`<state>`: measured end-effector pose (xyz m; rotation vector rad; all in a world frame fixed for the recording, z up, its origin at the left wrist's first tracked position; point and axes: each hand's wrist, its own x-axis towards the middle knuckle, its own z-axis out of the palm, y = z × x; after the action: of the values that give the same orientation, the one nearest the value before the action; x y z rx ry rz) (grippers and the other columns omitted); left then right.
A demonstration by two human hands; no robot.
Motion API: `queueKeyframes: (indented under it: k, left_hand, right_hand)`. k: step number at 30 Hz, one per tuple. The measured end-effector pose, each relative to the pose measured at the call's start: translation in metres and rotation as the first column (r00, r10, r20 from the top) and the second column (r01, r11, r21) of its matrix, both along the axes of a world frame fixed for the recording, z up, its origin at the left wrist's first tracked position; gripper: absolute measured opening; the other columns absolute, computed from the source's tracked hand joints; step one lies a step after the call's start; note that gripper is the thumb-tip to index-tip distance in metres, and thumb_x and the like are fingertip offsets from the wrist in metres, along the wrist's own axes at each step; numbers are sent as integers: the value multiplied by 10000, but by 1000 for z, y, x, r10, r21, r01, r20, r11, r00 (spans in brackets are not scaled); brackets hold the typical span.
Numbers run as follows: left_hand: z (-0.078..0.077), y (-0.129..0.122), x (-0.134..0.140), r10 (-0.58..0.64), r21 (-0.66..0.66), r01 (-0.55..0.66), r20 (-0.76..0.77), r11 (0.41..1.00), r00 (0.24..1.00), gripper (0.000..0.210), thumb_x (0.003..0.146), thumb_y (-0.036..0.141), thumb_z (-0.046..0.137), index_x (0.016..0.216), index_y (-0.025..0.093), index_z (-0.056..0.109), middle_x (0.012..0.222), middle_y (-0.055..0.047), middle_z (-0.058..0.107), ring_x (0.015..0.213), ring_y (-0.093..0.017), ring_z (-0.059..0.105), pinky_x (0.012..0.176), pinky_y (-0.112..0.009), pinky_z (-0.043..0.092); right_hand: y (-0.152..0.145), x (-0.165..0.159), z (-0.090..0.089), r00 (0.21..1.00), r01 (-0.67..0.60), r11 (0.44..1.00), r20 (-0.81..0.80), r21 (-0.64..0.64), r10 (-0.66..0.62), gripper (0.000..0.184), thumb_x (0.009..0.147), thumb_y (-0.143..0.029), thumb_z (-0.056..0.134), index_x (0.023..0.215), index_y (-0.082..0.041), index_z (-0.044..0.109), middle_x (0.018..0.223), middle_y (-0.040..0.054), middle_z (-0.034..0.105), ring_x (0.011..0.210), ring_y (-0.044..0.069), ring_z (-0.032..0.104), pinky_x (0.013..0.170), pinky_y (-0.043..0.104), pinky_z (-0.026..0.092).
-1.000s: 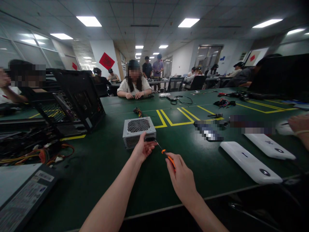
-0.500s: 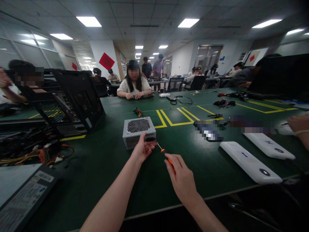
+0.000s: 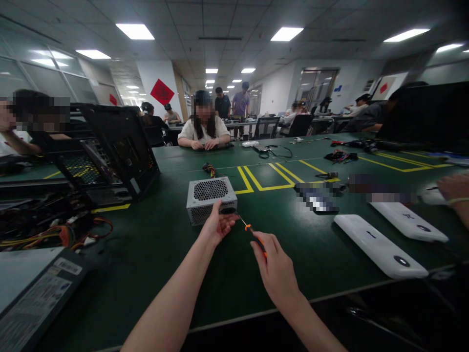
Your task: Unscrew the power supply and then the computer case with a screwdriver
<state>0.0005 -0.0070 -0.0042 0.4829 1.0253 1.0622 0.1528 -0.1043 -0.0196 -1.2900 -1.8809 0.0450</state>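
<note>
A grey metal computer power supply unit (image 3: pixel 211 189) with honeycomb vents stands in front of me. My left hand (image 3: pixel 219 224) grips its near side, thumb against the perforated face and fingers curled beside the black socket (image 3: pixel 227 210). In my right hand (image 3: pixel 275 261) is a screwdriver (image 3: pixel 249 228) with an orange and black handle, fingers wrapped round it. The thin shaft points up and left, its tip at the unit's lower right corner by my left fingertips. Whether the tip sits in a screw is too small to tell. A bundle of coloured cables (image 3: pixel 209 170) comes out behind the unit.
An open black computer case (image 3: pixel 135 151) stands at left, with loose wiring (image 3: pixel 66 234) and a labelled metal unit (image 3: pixel 40 298) nearer. Two white devices (image 3: pixel 381 247) lie at right on the green table (image 3: pixel 234 298). Another person's hand (image 3: pixel 456 188) is at the right edge. A person (image 3: pixel 203 127) sits opposite.
The screwdriver handle has turned slightly in my right hand, which has shifted a touch to the right. My left hand and the power supply unit have hardly moved.
</note>
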Motion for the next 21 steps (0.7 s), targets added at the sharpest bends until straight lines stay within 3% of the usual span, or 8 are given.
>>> queueKeyframes:
  k: [7, 16, 21]
  left_hand:
    - [5, -3, 1, 6, -11, -6, -4, 1000, 1000, 603, 667, 598, 443, 849, 42, 590, 908, -176, 622, 430, -48, 514, 304, -118, 368]
    - [0, -1, 0, 17, -1, -17, -6, 1000, 1000, 592, 663, 595, 453, 838, 49, 600, 899, -168, 624, 441, -52, 520, 314, -119, 380]
    - [1, -1, 1, 10, 5, -10, 9, 1000, 1000, 591, 676, 585, 445, 855, 39, 585, 898, -171, 623, 442, -48, 517, 317, -115, 379]
  right_hand:
    - [0, -5, 4, 998, -25, 999, 57, 22, 24, 258, 822, -206, 350, 1065, -155, 422, 1056, 119, 451, 831, 175, 564, 613, 288, 512]
    - [0, -1, -1, 1000, 11, 999, 15, -32, -10, 208, 863, -284, 319, 993, -175, 440, 916, 74, 511, 734, 152, 582, 578, 272, 511]
    - [0, -5, 3, 999, -36, 999, 28, -8, 37, 235, 828, -224, 354, 1046, -175, 428, 1045, 106, 449, 801, 167, 566, 600, 291, 512]
